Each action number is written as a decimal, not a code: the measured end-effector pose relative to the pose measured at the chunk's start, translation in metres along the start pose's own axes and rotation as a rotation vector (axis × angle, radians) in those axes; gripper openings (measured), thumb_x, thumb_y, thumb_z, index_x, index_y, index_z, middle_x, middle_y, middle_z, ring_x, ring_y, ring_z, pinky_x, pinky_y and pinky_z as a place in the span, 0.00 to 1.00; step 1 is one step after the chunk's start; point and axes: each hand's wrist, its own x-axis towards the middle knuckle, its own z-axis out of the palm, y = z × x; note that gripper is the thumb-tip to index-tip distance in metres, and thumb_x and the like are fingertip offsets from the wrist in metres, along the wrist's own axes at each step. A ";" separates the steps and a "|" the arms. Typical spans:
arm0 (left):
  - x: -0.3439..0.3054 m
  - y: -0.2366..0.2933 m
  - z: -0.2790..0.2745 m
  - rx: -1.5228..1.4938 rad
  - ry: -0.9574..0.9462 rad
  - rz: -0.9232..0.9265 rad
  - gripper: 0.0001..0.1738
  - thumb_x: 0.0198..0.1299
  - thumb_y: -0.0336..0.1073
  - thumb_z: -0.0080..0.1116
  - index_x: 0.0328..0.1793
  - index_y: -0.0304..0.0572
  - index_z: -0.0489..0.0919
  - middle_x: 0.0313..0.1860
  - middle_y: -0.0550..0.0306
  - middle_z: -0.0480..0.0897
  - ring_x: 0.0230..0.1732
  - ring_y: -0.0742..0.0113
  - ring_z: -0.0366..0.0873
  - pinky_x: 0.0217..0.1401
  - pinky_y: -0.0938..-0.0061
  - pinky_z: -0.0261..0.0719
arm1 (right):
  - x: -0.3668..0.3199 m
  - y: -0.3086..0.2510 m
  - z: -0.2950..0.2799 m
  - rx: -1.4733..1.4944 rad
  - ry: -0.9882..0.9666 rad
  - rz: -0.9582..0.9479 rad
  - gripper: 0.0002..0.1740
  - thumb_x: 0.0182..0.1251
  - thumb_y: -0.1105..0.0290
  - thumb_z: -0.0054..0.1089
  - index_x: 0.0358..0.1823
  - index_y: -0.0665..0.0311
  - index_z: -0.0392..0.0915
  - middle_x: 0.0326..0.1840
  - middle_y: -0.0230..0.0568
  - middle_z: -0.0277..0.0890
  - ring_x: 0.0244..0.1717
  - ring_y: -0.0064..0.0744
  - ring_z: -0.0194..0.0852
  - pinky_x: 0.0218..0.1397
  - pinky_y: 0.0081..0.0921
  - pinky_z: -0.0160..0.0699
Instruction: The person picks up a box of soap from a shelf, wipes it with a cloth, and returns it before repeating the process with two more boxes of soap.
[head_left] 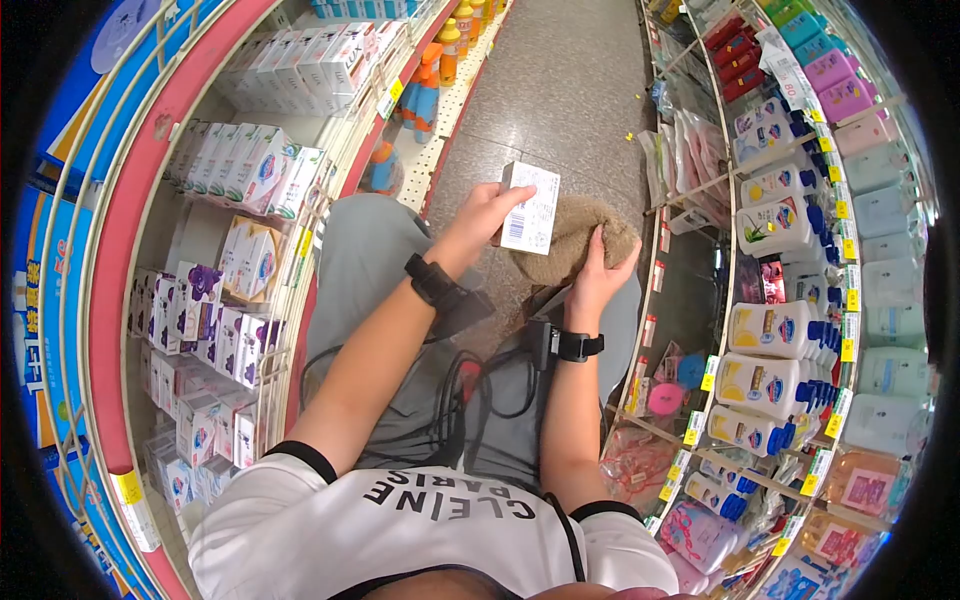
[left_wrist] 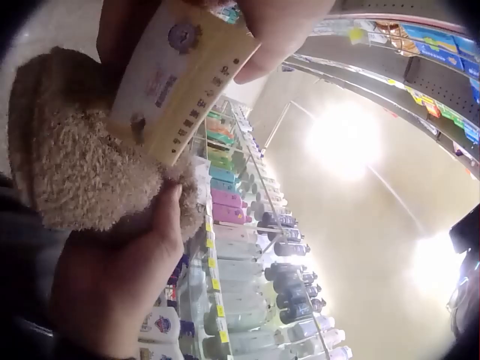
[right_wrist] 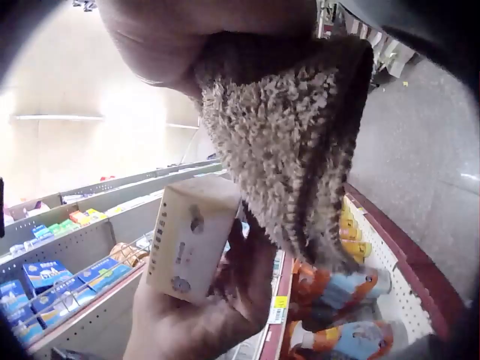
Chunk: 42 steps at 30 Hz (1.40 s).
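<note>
My left hand [head_left: 486, 217] grips a small white and cream box [head_left: 531, 208], thumb over its printed face with a barcode. In the left wrist view the box [left_wrist: 174, 79] shows a round emblem and a line of characters along its edge. My right hand [head_left: 597, 277] holds a fuzzy brown cloth [head_left: 560, 240], its fingers partly hidden in the fabric. The cloth is just beside and partly behind the box. In the right wrist view the cloth [right_wrist: 274, 142] hangs folded from the right hand, close to the box [right_wrist: 193, 238] in the left.
Shelves of boxed soaps [head_left: 240, 170] stand on the left, behind wire rails. White pump bottles [head_left: 775, 330] and hanging packets [head_left: 690, 155] line the right shelf. Orange and blue bottles [head_left: 422, 95] sit low beside the tiled aisle floor [head_left: 560, 70]. Black cables [head_left: 440, 400] lie across the lap.
</note>
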 end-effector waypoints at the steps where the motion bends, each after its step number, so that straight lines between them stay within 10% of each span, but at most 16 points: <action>1: -0.002 0.003 0.003 0.030 0.006 -0.003 0.17 0.60 0.43 0.56 0.43 0.33 0.78 0.35 0.58 0.82 0.34 0.76 0.80 0.35 0.81 0.76 | 0.000 -0.004 0.004 -0.033 0.011 -0.045 0.16 0.62 0.75 0.60 0.51 0.69 0.70 0.46 0.38 0.75 0.47 0.27 0.72 0.54 0.25 0.69; 13: 0.014 -0.016 -0.007 0.054 0.249 0.265 0.14 0.55 0.39 0.60 0.37 0.33 0.78 0.29 0.54 0.82 0.28 0.70 0.81 0.30 0.77 0.77 | -0.012 0.005 0.002 0.243 -0.353 0.453 0.15 0.61 0.75 0.60 0.48 0.70 0.73 0.46 0.38 0.76 0.46 0.28 0.74 0.51 0.23 0.72; 19: 0.014 -0.002 -0.010 -0.423 -0.068 0.095 0.22 0.60 0.36 0.51 0.59 0.36 0.65 0.45 0.44 0.78 0.41 0.55 0.82 0.46 0.66 0.81 | -0.002 -0.006 0.000 0.426 -0.078 0.515 0.15 0.61 0.74 0.57 0.50 0.69 0.71 0.48 0.41 0.75 0.47 0.35 0.75 0.51 0.29 0.75; 24: 0.013 -0.006 -0.005 -0.196 -0.106 0.050 0.28 0.66 0.49 0.44 0.69 0.49 0.58 0.56 0.50 0.73 0.52 0.59 0.77 0.54 0.64 0.77 | 0.006 -0.011 -0.006 0.348 0.238 0.265 0.17 0.64 0.70 0.57 0.53 0.68 0.70 0.52 0.42 0.73 0.51 0.35 0.73 0.52 0.32 0.75; 30: 0.015 -0.039 0.010 -0.203 -0.084 0.045 0.27 0.69 0.56 0.36 0.62 0.44 0.66 0.48 0.59 0.76 0.46 0.71 0.76 0.47 0.75 0.75 | -0.024 0.013 0.011 -0.168 -0.350 -0.042 0.17 0.57 0.76 0.61 0.49 0.70 0.73 0.46 0.36 0.75 0.47 0.24 0.72 0.52 0.23 0.71; 36: 0.025 -0.030 -0.015 -0.424 0.246 0.055 0.23 0.68 0.56 0.38 0.49 0.44 0.69 0.38 0.58 0.76 0.37 0.70 0.77 0.40 0.71 0.77 | -0.025 0.000 0.014 -0.179 -0.712 0.081 0.15 0.53 0.80 0.58 0.45 0.70 0.73 0.41 0.32 0.74 0.43 0.21 0.70 0.49 0.21 0.70; 42: 0.019 -0.018 -0.016 -0.518 0.259 0.005 0.29 0.68 0.57 0.35 0.56 0.39 0.72 0.47 0.53 0.79 0.46 0.63 0.77 0.51 0.67 0.75 | -0.021 0.001 0.007 0.295 -0.459 0.463 0.16 0.53 0.78 0.54 0.46 0.68 0.73 0.42 0.37 0.76 0.46 0.32 0.74 0.53 0.25 0.69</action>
